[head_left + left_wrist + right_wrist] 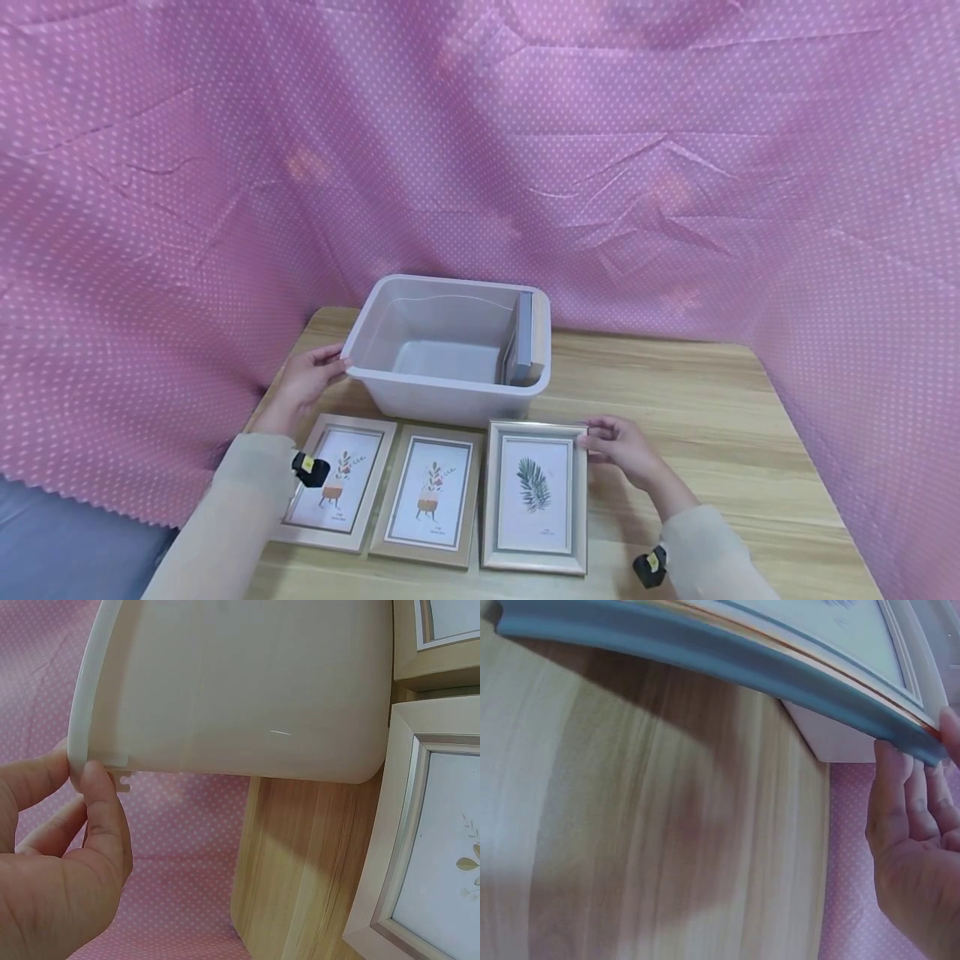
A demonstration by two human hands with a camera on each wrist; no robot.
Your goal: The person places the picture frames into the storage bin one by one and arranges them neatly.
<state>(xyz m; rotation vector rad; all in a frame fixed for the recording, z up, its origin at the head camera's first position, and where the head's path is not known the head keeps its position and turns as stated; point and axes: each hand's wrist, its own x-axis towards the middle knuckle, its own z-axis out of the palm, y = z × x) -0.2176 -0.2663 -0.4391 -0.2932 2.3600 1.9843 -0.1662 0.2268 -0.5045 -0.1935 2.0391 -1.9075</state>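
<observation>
My left hand pinches the rim of a light grey plastic bin at its left front corner; in the left wrist view the thumb and fingers lie on either side of that rim. With my right hand I grip a silver-edged picture frame with a green leaf print, near its upper right corner. The right wrist view has the thumb over the frame's face and the other fingers against its blue-grey side. Two frames stand upright inside the bin, a grey one and a wooden one.
Two more picture frames lie face up left of the leaf one: a pale frame under my left forearm and a tan frame, both with potted-plant prints. The wooden table ends at a pink dotted curtain behind and on both sides.
</observation>
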